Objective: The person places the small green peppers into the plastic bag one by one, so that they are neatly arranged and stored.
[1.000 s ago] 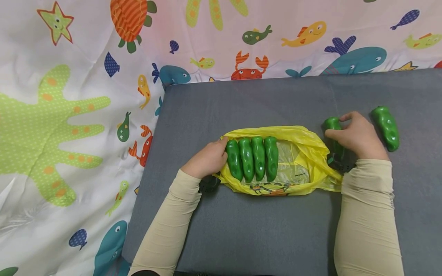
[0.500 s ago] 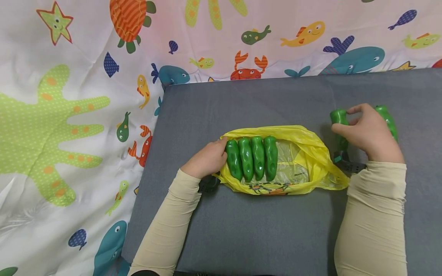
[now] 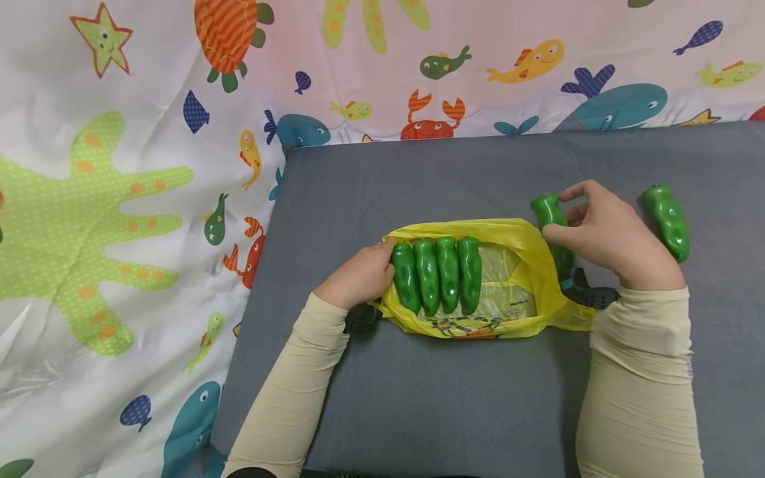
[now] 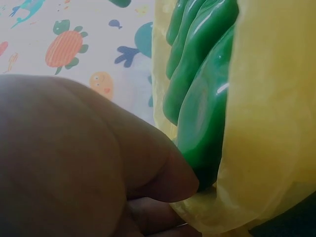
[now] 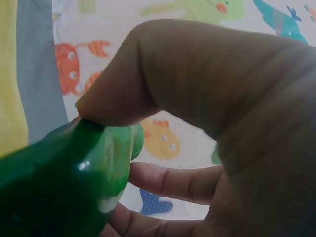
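Note:
A yellow plastic bag (image 3: 526, 242) lies on its side on the grey table with its upper side open. Several glossy green peppers (image 3: 447, 273) lie side by side in its left part. At the bag's left end, my left hand (image 3: 361, 272) pinches the rim; in the left wrist view the thumb (image 4: 170, 173) presses there beside the nearest pepper. My right hand (image 3: 609, 229) grips another green pepper (image 3: 548, 211) between thumb and fingers, raised by the bag's right edge. The right wrist view shows the thumb (image 5: 118, 94) on top of this pepper, with fingers on its far side.
One more green pepper (image 3: 666, 221) lies on the table (image 3: 448, 405) to the right of my right hand. A white curtain (image 3: 358, 73) with printed sea animals borders the table at the back and left.
My right hand with its pepper first shifted right and away from the bag, then came back left to the bag's right edge. The left hand and the peppers in the bag stayed put.

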The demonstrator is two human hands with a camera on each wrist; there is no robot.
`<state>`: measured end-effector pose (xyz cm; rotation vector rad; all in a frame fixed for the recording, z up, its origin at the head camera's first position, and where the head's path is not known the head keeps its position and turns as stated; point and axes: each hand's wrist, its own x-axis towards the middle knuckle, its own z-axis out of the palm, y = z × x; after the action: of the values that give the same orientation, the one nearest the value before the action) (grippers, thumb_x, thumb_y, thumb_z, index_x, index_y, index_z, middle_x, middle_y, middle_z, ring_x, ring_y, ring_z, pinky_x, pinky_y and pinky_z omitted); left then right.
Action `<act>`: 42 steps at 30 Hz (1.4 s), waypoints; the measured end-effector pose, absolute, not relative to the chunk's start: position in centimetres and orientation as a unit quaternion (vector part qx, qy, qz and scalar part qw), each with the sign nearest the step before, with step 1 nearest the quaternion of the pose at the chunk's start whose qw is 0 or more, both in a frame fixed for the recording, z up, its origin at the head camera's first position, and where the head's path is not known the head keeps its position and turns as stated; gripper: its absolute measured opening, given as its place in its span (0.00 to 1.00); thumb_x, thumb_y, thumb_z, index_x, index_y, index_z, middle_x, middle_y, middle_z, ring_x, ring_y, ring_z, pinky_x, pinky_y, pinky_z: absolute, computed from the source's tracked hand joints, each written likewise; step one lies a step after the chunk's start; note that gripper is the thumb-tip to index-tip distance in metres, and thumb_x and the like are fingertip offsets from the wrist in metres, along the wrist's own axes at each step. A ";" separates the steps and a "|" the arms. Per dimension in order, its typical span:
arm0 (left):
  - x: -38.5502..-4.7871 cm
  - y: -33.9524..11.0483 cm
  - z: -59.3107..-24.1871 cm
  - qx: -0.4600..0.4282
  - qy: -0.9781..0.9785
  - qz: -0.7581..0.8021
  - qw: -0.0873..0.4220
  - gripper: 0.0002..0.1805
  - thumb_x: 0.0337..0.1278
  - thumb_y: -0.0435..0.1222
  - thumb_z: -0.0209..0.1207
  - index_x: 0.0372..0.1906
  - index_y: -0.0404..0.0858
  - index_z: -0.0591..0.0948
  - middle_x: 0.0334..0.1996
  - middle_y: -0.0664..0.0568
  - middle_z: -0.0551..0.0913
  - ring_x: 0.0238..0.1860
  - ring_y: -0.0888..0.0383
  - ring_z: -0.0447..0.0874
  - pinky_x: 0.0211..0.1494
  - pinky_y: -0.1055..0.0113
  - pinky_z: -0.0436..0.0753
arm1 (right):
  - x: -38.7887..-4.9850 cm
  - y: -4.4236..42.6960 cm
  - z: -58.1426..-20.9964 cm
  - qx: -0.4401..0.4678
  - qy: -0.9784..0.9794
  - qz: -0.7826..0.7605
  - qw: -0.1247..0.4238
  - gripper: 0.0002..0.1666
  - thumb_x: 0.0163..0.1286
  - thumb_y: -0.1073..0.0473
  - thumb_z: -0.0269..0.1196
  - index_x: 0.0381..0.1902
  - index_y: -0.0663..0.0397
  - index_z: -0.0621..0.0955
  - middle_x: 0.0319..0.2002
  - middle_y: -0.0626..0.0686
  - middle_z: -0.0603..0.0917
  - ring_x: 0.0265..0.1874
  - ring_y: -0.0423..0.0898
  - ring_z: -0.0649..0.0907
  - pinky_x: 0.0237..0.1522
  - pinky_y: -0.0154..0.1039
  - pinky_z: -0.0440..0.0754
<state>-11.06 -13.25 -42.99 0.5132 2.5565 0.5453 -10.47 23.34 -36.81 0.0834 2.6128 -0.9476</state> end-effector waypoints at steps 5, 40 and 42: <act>-11.1 -13.2 -43.0 0.185 0.931 0.201 0.241 0.33 0.80 0.33 0.43 0.82 0.27 0.54 0.78 0.35 0.65 0.79 0.45 0.64 0.75 0.54 0.71 | -10.9 21.7 -37.2 0.003 0.925 -0.326 0.193 0.44 0.72 0.46 0.65 0.73 0.67 0.62 0.59 0.75 0.77 0.49 0.66 0.82 0.44 0.57 0.83; -11.2 -13.3 -42.9 0.194 0.930 0.208 0.234 0.32 0.79 0.32 0.44 0.81 0.25 0.55 0.76 0.34 0.68 0.76 0.45 0.68 0.77 0.54 0.69 | -11.6 16.8 -40.4 -0.053 0.913 -0.294 0.279 0.43 0.68 0.51 0.67 0.68 0.73 0.63 0.43 0.63 0.81 0.33 0.53 0.81 0.34 0.46 0.79; -11.2 -13.3 -43.0 0.199 0.931 0.205 0.228 0.32 0.79 0.32 0.45 0.81 0.24 0.56 0.75 0.33 0.70 0.74 0.45 0.71 0.76 0.54 0.70 | -11.6 16.8 -40.4 -0.051 0.910 -0.296 0.286 0.43 0.69 0.50 0.66 0.68 0.73 0.62 0.38 0.60 0.79 0.29 0.51 0.79 0.30 0.44 0.77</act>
<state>-11.17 -13.28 -42.95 0.5469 2.5643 0.5658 -11.59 16.78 -40.43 -0.1358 2.4322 -0.7904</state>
